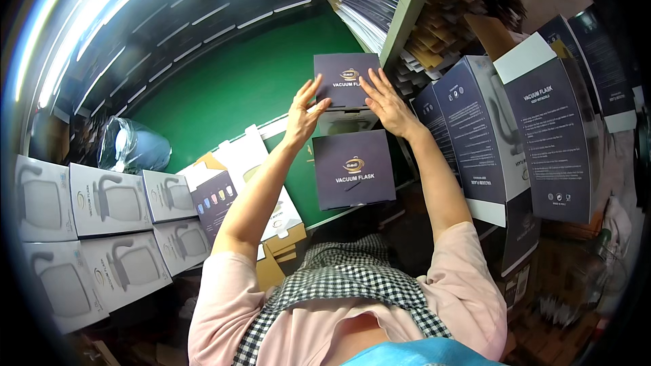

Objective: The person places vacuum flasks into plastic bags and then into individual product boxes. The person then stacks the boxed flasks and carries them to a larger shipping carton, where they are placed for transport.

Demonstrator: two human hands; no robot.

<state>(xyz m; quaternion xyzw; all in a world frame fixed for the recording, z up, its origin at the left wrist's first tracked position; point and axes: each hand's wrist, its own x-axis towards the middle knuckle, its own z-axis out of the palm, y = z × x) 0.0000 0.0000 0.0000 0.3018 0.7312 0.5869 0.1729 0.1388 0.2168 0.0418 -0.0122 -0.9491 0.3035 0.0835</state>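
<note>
A dark purple carton (333, 68) with a gold emblem and pale printing on its lid stands on the green tabletop ahead of me. My left hand (305, 114) is at its left side, fingers stretched out and apart, the tips against the lid's edge. Over the right side lie the spread fingers of my right hand (391, 107), touching the lid. Neither hand is wrapped round the box. Nearer to me, between my forearms, a second matching carton (354, 190) stands closed, a small flap edge showing at its front.
White boxes (112, 200) with grey jug pictures are stacked at left. A plastic-wrapped bundle (135, 146) sits behind them on the green table (224, 88). Flattened cartons (359, 7) fill the back beside a pale post (410, 10). Tall purple cartons (553, 135) stand at right.
</note>
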